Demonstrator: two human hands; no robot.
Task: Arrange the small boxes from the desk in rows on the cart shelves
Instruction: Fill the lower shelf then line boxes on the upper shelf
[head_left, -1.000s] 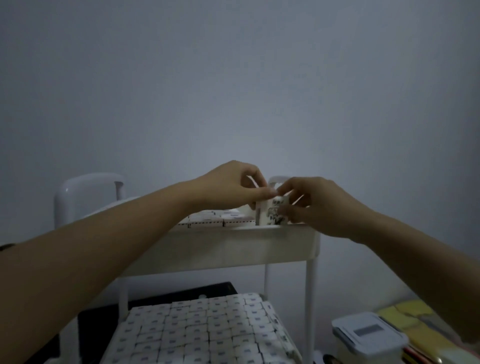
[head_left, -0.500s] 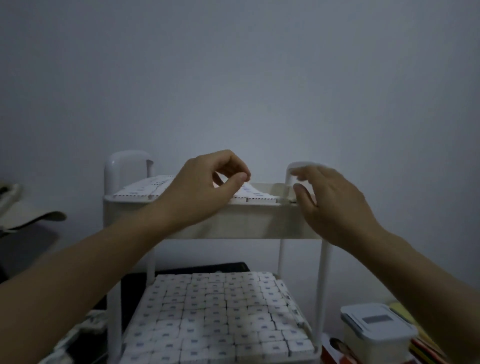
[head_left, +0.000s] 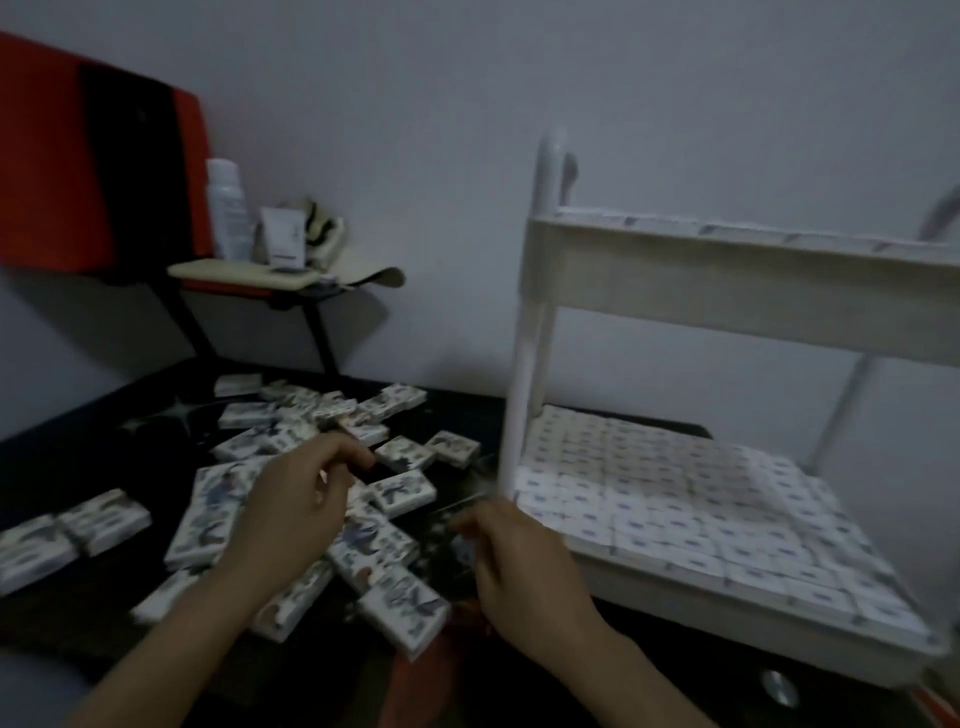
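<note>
Biggest thing here is the white cart (head_left: 727, 280) filling the right half of the frame. Its lower shelf (head_left: 675, 592) is already packed with neat rows of boxes (head_left: 675, 493), and more show along the top shelf's rim at upper right, though it's too blurry to tell how full that is. The dark desk (head_left: 104, 447) takes up the lower left, and the loose pile of small boxes (head_left: 322, 415) is scattered all over it, some flat, some leaning on each other. Both hands are low over the pile. The left hand (head_left: 291, 509) has its fingers loosely curled with nothing visibly in them. The right hand (head_left: 519, 561) sits just beside the cart's front post with its fingers bent, but the blur is bad enough that I can't tell if it's pinching anything. My worry is the box at bottom centre (head_left: 402, 613): it looks close to the desk's near edge, so raking through the heap could knock it off. Also, with the lower shelf this tight, squeezing 1 more in could shove a row crooked.
</note>
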